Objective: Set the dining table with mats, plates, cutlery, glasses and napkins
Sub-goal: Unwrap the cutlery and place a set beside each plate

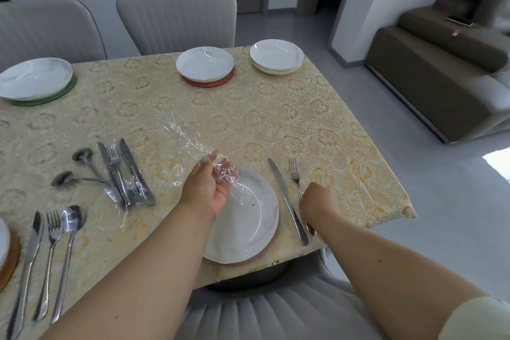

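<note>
the near plate (248, 218) lies on a mat at the table's (248, 124) near edge, with a knife (287, 201) just to its right and a fork (294, 174) right of that. left of the plate lies a bundle of cutlery (125, 174), and nearer left a knife, fork and spoon (67, 251) lie side by side. at the far edge, 2 plates sit on mats, and stacked plates (276, 56) stand at the far right corner.

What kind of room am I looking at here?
Most likely a home dining area opening onto a living room: a table under a floral tablecloth, padded grey chairs drawn up to it, plates on mats, and a sofa beyond.
</note>
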### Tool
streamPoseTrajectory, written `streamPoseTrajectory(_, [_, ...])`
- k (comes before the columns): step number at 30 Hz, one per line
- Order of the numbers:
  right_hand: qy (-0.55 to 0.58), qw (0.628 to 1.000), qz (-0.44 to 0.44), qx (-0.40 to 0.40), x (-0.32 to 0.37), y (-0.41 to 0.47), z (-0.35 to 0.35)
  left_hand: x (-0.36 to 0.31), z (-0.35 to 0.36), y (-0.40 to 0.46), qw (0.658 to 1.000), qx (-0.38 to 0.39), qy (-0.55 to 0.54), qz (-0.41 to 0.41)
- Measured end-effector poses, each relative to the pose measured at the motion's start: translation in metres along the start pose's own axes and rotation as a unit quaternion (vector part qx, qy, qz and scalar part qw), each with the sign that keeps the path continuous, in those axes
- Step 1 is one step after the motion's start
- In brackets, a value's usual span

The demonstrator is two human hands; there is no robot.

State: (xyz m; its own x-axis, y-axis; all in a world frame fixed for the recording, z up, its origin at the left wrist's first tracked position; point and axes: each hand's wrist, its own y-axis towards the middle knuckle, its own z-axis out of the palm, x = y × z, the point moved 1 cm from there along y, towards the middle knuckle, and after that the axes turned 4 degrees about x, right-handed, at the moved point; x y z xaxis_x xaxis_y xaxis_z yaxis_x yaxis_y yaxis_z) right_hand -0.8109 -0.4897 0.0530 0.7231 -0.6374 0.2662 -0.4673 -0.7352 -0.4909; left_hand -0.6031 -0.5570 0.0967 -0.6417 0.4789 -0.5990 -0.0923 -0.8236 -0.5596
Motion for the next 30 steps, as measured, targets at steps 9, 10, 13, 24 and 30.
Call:
streamPoseTrajectory(9, [0.178,0.95,-0.238,0.093,0.124,-0.043,-0.019,-0.02,-0.016,-0.006,1.0,0.001,0.03,-0.006])
streamPoseTrajectory(10, [0.187,0.939,-0.261,0.123,0.141,-0.048,-0.014,-0.026,-0.021,-0.005,0.999,-0.003,0.047,0.0])
streamPoseTrajectory(13, [0.254,0.921,-0.26,0.142,0.177,-0.049,0.007,-0.048,-0.042,-0.005,0.997,-0.042,0.07,0.015])
streamPoseTrajectory(24, [-0.034,0.981,-0.179,-0.061,0.284,-0.027,0.043,-0.122,-0.149,-0.005,0.934,-0.197,0.288,0.082])
streamPoseTrajectory(30, [-0.108,0.937,-0.331,0.042,0.337,-0.051,0.103,-0.141,-0.159,0.003,0.934,-0.206,0.281,0.079])
